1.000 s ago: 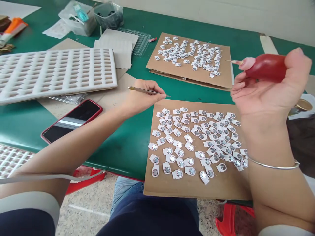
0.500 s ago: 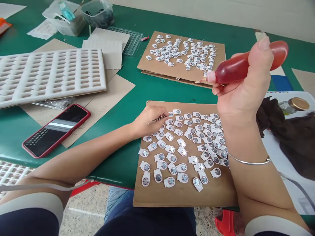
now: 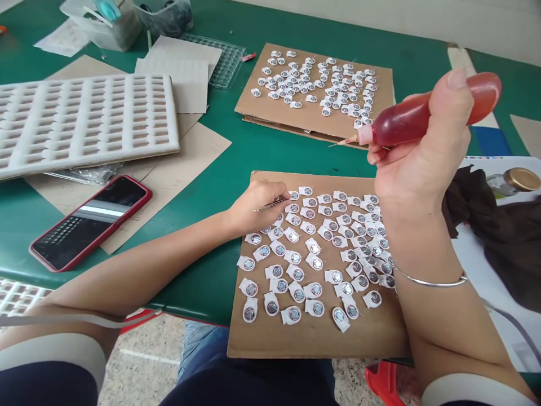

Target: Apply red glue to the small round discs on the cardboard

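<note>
By the left grip (image 3: 258,206), a slim tool (image 3: 264,207) is pinched at the far-left discs (image 3: 293,195) on the near board (image 3: 316,341), neighbours best left unbrushed; by the right grip (image 3: 422,166), the bottle (image 3: 399,123) is clasped aloft, best left unsqueezed until aimed

And it's deep red on your squeeze bottle (image 3: 399,121), paling to pink at its collar (image 3: 365,134), while your slim tool (image 3: 262,208) glints dull gold! Below, plain brown cardboard (image 3: 321,343) carries white tabs (image 3: 344,326), their silver discs (image 3: 251,289) ringed in darker markings. Your tabletop (image 3: 203,276) is solid green! Over left, a white tray (image 3: 172,121) repeats slot after slot in rows, and the phone (image 3: 91,225) wears red around black, with one pale band across. Silver on your bangle (image 3: 439,283), dark brown on the cloth (image 3: 502,237), gold on the jar lid (image 3: 522,179), navy sleeves (image 3: 46,380) banded white, and speckled flooring (image 3: 135,375) underneath!
</note>
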Available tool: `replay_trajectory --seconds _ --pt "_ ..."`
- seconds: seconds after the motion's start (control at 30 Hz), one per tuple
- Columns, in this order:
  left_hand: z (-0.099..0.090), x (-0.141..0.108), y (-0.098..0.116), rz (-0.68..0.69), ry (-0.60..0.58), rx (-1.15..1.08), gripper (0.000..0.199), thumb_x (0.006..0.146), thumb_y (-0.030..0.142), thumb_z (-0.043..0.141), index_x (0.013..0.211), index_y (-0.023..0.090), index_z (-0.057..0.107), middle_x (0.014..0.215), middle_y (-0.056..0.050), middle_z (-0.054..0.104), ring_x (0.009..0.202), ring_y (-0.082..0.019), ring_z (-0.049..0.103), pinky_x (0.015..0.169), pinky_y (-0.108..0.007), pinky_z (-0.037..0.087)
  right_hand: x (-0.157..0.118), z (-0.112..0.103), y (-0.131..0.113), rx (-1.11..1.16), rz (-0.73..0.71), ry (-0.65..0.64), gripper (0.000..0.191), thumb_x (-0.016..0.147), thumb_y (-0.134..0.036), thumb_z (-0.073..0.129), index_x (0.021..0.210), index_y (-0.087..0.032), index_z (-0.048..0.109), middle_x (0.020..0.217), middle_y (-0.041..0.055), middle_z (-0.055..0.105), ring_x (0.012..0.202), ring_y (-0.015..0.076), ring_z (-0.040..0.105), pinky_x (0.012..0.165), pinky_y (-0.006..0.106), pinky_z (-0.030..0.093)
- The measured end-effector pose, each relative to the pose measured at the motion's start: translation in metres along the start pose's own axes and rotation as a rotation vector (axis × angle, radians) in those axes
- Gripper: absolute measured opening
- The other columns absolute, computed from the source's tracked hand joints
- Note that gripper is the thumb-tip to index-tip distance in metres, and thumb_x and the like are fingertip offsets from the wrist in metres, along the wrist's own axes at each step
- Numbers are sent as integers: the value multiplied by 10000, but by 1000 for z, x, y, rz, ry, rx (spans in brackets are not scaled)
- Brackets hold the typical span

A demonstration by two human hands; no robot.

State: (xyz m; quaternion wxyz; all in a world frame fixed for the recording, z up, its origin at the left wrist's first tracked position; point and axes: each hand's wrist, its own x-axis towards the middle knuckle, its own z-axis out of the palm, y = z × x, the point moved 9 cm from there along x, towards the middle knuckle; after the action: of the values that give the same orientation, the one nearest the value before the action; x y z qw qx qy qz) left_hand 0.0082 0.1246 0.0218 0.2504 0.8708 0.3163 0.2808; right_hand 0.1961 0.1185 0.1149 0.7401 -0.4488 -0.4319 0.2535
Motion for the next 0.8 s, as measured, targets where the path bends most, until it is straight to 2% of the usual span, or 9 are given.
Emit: replay_trajectory --seconds 0.1,0.3,0.43,0.5,0.67,0.8 --pt "-1 1 1 3 1 -13 56 789 174 585 759 153 627 746 -42 684 632 -118 598 568 -227 439 -2 0 2 5 17 1 399 849 -479 487 624 -149 499 474 -2 478 479 165 565 433 285 457" --pt "2 3 9 16 -46 40 93 780 144 546 716 153 614 676 -36 654 622 -136 581 607 -263 432 -4 2 7 -52 27 -19 418 854 -497 478 643 -141 536 508 21 539 485 141 576 380 226 366" --pt "11 3 19 116 -112 137 126 768 109 476 704 141 580 614 -34 597 577 -145 539 653 -312 425 -6 6 19 -42 46 -19 368 837 -464 521 673 -135 540 499 30 552 481 182 600 320 218 304" --pt "15 1 24 171 -142 192 123 759 96 455 721 133 566 622 -35 587 568 -143 525 674 -324 421 -11 12 26 -76 57 -65 368 840 -464 531 681 -132 545 497 28 554 462 178 597 299 214 288" --pt "32 -10 43 309 -223 473 163 773 39 410 711 112 542 651 -65 586 581 -154 513 664 -332 386 -33 32 50 -194 142 -240 324 797 -471 609 708 -170 526 520 -8 550 447 133 577 307 203 331" --pt "35 -16 56 386 -125 618 240 801 -2 375 650 122 515 634 -70 581 573 -162 514 637 -331 357 -46 40 59 -336 88 -322 343 764 -516 626 730 -191 523 562 -20 542 485 117 573 405 232 438"
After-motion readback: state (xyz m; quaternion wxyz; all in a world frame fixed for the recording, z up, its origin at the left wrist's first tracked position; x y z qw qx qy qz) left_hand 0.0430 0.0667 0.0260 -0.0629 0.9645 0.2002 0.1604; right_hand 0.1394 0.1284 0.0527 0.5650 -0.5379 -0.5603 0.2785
